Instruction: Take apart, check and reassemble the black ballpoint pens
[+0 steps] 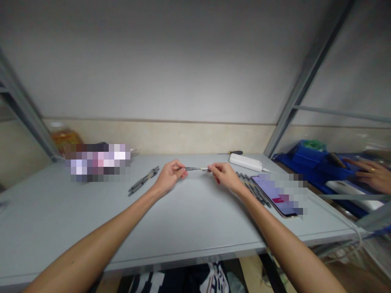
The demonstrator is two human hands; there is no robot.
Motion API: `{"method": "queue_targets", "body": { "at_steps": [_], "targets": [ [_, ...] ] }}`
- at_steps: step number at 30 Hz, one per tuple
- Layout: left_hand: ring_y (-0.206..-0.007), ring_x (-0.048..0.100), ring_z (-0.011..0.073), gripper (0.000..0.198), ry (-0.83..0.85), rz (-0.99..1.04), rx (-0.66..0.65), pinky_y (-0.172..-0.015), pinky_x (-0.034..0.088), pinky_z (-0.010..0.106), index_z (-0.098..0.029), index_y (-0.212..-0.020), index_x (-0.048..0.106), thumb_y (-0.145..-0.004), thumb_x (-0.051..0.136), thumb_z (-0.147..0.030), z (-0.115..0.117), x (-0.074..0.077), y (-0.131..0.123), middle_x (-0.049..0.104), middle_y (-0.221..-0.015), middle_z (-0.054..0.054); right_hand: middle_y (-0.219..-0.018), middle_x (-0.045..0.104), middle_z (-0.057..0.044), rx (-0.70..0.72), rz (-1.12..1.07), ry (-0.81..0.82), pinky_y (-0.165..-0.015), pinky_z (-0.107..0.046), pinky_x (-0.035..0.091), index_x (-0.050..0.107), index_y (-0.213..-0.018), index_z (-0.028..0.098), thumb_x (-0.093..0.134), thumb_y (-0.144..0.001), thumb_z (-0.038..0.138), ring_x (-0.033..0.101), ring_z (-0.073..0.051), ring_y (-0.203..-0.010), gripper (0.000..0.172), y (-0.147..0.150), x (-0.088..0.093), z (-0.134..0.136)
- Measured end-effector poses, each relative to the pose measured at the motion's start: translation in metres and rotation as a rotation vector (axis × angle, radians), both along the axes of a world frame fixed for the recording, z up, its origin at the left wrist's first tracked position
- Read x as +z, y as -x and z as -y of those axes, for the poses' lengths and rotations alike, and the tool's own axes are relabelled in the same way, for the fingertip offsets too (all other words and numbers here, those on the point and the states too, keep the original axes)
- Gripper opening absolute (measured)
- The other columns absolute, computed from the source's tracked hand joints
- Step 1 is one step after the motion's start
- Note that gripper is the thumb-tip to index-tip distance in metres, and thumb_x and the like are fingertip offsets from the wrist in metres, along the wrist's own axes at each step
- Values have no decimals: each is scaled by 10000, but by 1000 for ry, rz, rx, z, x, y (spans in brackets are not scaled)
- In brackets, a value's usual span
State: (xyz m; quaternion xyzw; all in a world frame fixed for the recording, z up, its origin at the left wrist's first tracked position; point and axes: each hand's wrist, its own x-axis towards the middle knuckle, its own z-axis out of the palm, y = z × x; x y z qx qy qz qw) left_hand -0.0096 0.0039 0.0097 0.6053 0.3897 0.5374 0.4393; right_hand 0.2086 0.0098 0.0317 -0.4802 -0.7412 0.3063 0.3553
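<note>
Above the middle of the desk, my left hand point(172, 176) pinches the grey barrel of a pen point(190, 168) between thumb and fingers. A thin refill point(200, 168) runs from that barrel towards my right hand point(224, 176), whose closed fingertips grip its far end. A small dark piece also shows at the right fingertips, too small to name. Beside my left hand lie a few grey pens point(143, 181). Several similar pens point(254, 190) lie in a row by my right forearm, partly hidden behind it.
A phone point(269, 194) lies right of the pen row. Behind it are a white power strip point(246, 162) and a screwdriver point(236, 153). A bottle point(64, 136) stands back left by a blurred-out item. Beyond the right frame post, another person's hand point(374, 174) is over blue bins point(308, 160).
</note>
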Motion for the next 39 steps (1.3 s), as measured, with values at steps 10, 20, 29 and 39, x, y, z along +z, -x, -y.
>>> {"method": "queue_targets", "body": {
  "at_steps": [10, 20, 29, 39],
  "targets": [
    [-552, 521, 96, 207, -10, -44, -4, -584, 385, 236, -170, -725, 499, -689, 642, -316, -2, -4, 1, 631, -644, 10, -440, 441, 53, 40, -136, 44, -394, -203, 314, 540, -707, 162, 504, -776, 513, 403, -85, -376, 360, 2, -5, -2],
    [-448, 315, 79, 277, -11, -336, -65, -469, 202, 225, -144, -723, 613, -748, 546, -412, 1, 2, 0, 382, -466, -63, -490, 468, 35, 23, 14, -108, -447, -206, 293, 612, -775, 143, 531, -782, 444, 412, -92, -450, 312, 4, 0, 3],
    [-428, 248, 90, 387, 31, -465, -43, -452, 157, 241, -152, -680, 582, -790, 434, -493, -1, 1, 3, 294, -436, -69, -746, 667, -43, 67, 110, -348, -596, -244, 386, 688, -880, 177, 582, -776, 319, 531, -138, -610, 205, 3, -4, 1],
    [-459, 298, 102, 330, -15, -483, -27, -473, 192, 232, -170, -586, 527, -773, 466, -435, 2, 3, 2, 349, -456, -52, -526, 535, 7, 111, 117, -278, -506, -221, 304, 676, -700, 144, 518, -797, 432, 404, -98, -480, 343, 3, -3, 5]
  ]
}}
